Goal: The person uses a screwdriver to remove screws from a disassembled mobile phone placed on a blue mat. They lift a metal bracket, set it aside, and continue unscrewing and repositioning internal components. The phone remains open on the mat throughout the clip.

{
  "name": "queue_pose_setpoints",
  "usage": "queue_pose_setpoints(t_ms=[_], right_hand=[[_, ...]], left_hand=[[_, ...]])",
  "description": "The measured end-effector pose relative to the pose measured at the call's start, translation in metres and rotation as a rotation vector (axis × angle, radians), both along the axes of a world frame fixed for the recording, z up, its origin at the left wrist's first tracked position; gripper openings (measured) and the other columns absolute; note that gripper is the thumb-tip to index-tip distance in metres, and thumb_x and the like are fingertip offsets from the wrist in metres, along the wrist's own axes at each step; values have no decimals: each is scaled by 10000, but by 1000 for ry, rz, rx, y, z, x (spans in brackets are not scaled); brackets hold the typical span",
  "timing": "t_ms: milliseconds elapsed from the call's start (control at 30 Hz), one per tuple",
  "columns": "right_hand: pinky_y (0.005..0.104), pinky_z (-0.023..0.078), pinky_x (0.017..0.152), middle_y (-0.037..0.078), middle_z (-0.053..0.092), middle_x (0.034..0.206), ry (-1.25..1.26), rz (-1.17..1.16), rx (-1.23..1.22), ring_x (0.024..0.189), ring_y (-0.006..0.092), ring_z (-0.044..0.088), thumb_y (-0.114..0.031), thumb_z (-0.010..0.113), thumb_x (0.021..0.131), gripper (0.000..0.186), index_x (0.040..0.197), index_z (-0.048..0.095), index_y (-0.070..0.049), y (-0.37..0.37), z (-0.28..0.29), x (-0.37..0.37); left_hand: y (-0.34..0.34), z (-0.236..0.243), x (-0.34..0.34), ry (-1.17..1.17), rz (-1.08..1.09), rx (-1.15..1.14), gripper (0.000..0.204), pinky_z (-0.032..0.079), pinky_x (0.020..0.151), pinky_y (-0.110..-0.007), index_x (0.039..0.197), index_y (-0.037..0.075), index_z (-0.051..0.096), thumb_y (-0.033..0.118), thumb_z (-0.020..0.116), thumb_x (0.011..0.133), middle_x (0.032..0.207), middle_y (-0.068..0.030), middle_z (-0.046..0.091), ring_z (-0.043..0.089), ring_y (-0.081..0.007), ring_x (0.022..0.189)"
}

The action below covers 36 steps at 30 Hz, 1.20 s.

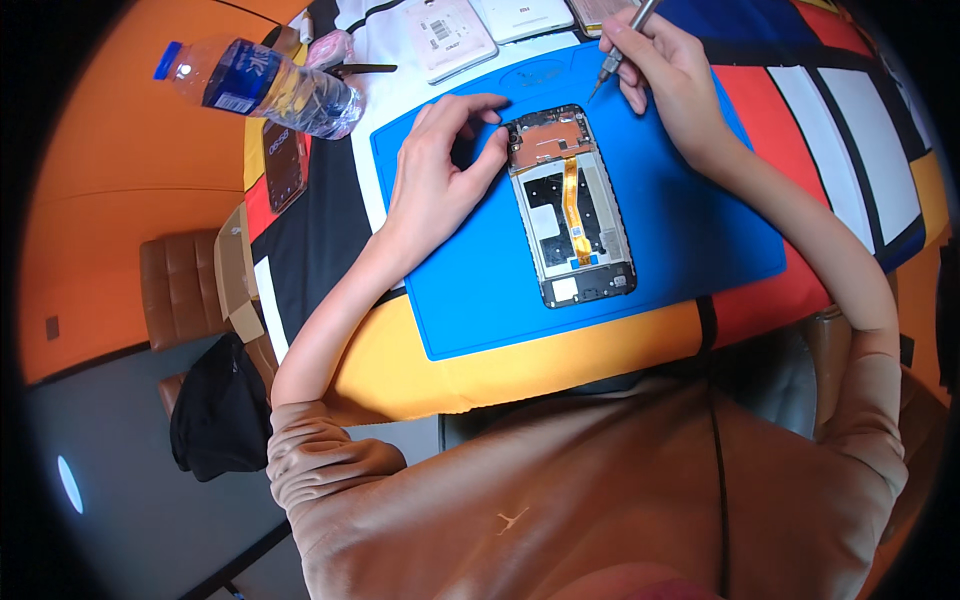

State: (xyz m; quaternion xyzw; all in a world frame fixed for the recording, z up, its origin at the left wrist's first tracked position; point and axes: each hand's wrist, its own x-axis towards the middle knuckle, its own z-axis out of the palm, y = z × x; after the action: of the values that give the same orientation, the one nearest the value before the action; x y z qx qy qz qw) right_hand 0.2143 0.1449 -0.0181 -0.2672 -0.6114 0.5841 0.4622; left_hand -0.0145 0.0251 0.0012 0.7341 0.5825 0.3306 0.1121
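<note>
An opened smartphone (pixel 572 215) lies on a blue work mat (pixel 690 240), its inside facing up. A copper-coloured sheet covers its upper part, and a golden flex cable (pixel 573 200) runs down the middle. My left hand (pixel 440 170) rests on the mat at the phone's upper left, fingers apart and curved, the thumb at the phone's edge. Between the fingers of my right hand (pixel 668 75) is a slim metal screwdriver (pixel 625 45). Its fine tip points down over the mat, just right of the phone's top edge, apart from the phone.
Beyond the mat lie a pale phone-sized panel (pixel 450 40) and a white one (pixel 525 15). A water bottle (pixel 270 90) lies tilted at the far left, near a dark phone (pixel 285 165) with a lit screen. The patterned cloth's yellow front edge (pixel 520 360) is nearest me.
</note>
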Motion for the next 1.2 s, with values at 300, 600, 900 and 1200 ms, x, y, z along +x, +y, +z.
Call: queue_pose_setpoints(t_ms=[300, 600, 900, 1200], right_hand=[[199, 359, 522, -38, 454, 670, -139, 35, -26, 533, 47, 448, -367, 502, 1086, 333, 1000, 617, -67, 18, -4, 10], [192, 347, 502, -46, 451, 651, -199, 47, -30, 510, 43, 450, -383, 509, 1082, 339, 973, 611, -80, 19, -2, 14], [187, 331, 488, -51, 454, 640, -254, 101, 12, 488, 39, 430, -395, 509, 1080, 338, 960, 601, -92, 25, 2, 9], [190, 322, 484, -55, 448, 640, -258, 117, -33, 490, 39, 418, -401, 513, 1075, 333, 956, 600, -103, 24, 2, 10]], left_hand=[[-11, 0, 9, 209, -69, 196, 266, 502, 861, -354, 1134, 29, 705, 113, 722, 882, 1109, -107, 683, 610, -278, 973], [-8, -4, 6, 149, -160, 254, 280, 526, 920, -371, 1137, 13, 711, 69, 722, 862, 1208, -110, 689, 642, -289, 1083], [-8, -4, 5, 142, -286, 235, 409, 509, 994, -403, 1222, 16, 703, 95, 743, 823, 1334, -126, 661, 635, -298, 1194], [-6, -2, 6, 200, -278, 162, 477, 500, 1014, -410, 1300, 28, 655, 156, 745, 849, 1406, -148, 599, 594, -322, 1253]])
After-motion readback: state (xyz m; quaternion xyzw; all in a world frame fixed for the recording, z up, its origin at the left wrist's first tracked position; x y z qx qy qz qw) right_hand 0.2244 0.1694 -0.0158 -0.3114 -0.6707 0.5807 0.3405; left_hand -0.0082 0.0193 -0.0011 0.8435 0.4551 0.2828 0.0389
